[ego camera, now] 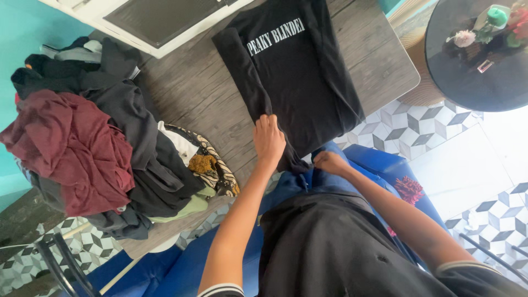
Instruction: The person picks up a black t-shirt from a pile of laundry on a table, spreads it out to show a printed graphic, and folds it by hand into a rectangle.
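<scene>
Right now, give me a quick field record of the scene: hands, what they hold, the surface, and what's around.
left hand: knuckles up, gripping the near edge of the black shirt
right hand: gripping the shirt's near corner at the table edge
black shirt: partly folded, sides turned in, flat, white lettering on top
table: grey wood grain
clothes pile: heaped left of the left hand, maroon garment on top, dark ones under
round table: dark, at upper right, holds flowers
floor: patterned tiles
</scene>
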